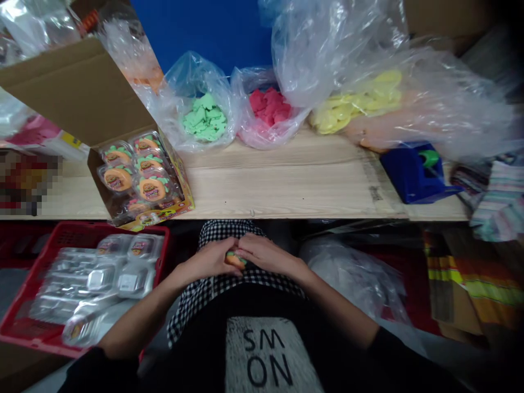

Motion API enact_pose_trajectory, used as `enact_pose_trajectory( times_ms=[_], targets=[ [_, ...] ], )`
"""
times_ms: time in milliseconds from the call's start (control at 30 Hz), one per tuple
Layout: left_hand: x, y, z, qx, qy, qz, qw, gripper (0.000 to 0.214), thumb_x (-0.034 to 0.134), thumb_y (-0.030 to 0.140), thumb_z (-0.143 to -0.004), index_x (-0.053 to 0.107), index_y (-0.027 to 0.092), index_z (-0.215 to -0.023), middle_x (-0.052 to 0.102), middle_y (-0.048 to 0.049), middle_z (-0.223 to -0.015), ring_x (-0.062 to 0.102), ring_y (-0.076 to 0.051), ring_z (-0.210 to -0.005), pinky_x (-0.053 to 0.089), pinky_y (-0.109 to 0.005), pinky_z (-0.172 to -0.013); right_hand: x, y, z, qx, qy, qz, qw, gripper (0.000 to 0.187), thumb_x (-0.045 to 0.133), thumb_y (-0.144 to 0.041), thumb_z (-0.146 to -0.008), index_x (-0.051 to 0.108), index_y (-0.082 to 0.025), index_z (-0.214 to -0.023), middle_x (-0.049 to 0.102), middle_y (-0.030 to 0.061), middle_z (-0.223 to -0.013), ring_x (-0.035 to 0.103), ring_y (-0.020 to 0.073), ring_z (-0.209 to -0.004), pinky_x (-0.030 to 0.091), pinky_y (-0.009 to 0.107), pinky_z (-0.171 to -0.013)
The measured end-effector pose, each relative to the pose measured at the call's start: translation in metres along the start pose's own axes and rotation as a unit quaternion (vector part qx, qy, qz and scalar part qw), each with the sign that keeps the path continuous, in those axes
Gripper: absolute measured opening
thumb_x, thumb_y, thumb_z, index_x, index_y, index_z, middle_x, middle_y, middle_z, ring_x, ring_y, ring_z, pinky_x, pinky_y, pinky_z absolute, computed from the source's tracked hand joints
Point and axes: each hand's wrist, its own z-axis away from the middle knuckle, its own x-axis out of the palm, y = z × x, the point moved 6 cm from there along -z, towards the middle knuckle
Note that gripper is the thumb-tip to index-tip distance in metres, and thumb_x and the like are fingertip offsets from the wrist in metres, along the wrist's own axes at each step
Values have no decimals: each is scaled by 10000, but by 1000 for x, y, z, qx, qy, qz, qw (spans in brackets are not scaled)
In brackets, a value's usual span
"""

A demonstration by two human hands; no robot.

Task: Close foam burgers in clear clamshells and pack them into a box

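Observation:
Over my lap, my left hand [216, 256] and my right hand [260, 252] come together around a small toy burger [236, 261], orange with a bit of green. Fingers of both hands are wrapped on it, so much of its shape is hidden. On the bench at the left, an open cardboard display box [188, 192] holds several clear packs of similar orange burgers [152, 187] with green and red layers. Below it, a red crate [167, 245] contains clear plastic clamshell packs [133, 278], some with printed labels.
Along the back of the wooden bench [278, 185] lie plastic bags of green pieces [205, 117], red pieces [270, 106] and yellow pieces [356, 103]. A blue tape dispenser [409, 174] and striped fabric [499, 199] are at the right. Clear plastic bags [360, 278] hang below.

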Motion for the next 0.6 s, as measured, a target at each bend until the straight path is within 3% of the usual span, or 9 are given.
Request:
enact_pose_trajectory(
  times_ms=[33, 100, 167, 233, 300, 333, 400, 500, 600],
  targets=[
    [1, -4, -2, -16, 9, 39, 999, 496, 740, 358, -526, 562, 194, -959, 588, -22, -869, 533, -181, -813, 418, -315, -766, -1, 3, 0, 15, 17, -21, 1000, 258, 326, -337, -894, 479, -180, -758, 474, 13, -739, 420, 133, -708, 349, 257, -662],
    [0, -14, -6, -43, 87, 175, 980, 510, 728, 326, -560, 530, 196, -1012, 594, -26, -919, 544, -175, -834, 422, -316, -776, -4, 15, 4, 75, 78, -71, 992, 239, 354, -364, -880, 465, -179, -777, 466, 6, -742, 427, 128, -708, 356, 250, -654],
    [1, -25, -8, -58, 199, 352, 913, 489, 689, 308, -622, 482, 206, -1054, 585, -34, -986, 553, -167, -860, 436, -314, -764, -7, 27, 10, 130, 142, -122, 974, 219, 388, -385, -859, 448, -179, -812, 460, 3, -759, 430, 127, -717, 364, 249, -653],
    [10, -34, -11, -61, 284, 494, 820, 433, 669, 306, -648, 470, 211, -1020, 580, -34, -999, 563, -158, -849, 452, -304, -729, -9, 33, 13, 144, 183, -164, 959, 211, 421, -392, -837, 429, -182, -827, 445, -2, -769, 425, 127, -724, 368, 249, -656],
    [25, -37, -15, -66, 313, 573, 755, 395, 683, 313, -633, 480, 204, -954, 583, -27, -979, 570, -149, -824, 457, -297, -711, -11, 36, 15, 135, 205, -192, 950, 212, 422, -393, -831, 407, -185, -788, 414, -14, -740, 409, 120, -700, 364, 241, -641],
    [33, -37, -17, -72, 310, 589, 742, 386, 696, 307, -619, 484, 197, -923, 587, -23, -961, 572, -144, -811, 457, -297, -713, -13, 37, 15, 134, 209, -196, 949, 221, 414, -394, -834, 394, -187, -759, 394, -20, -717, 398, 116, -681, 358, 237, -626],
    [45, -37, -17, -91, 284, 578, 760, 390, 735, 261, -571, 491, 177, -863, 599, -12, -903, 573, -134, -774, 452, -300, -724, -15, 40, 18, 136, 186, -188, 955, 247, 399, -399, -842, 382, -187, -715, 371, -28, -686, 380, 111, -653, 343, 229, -598],
    [48, -30, -11, -95, 205, 490, 842, 410, 769, 199, -516, 511, 151, -831, 599, -28, -909, 566, -149, -794, 435, -320, -759, -11, 38, 23, 118, 92, -144, 978, 263, 401, -396, -848, 410, -179, -701, 397, -24, -692, 388, 109, -664, 332, 227, -598],
    [31, -16, -5, -42, 177, 339, 923, 289, 682, 280, -644, 571, 155, -879, 559, -56, -978, 520, -176, -906, 393, -339, -829, -7, 32, 29, 100, 44, -103, 989, 262, 393, -376, -860, 426, -173, -697, 413, -16, -703, 396, 111, -674, 333, 229, -609]
  ],
)
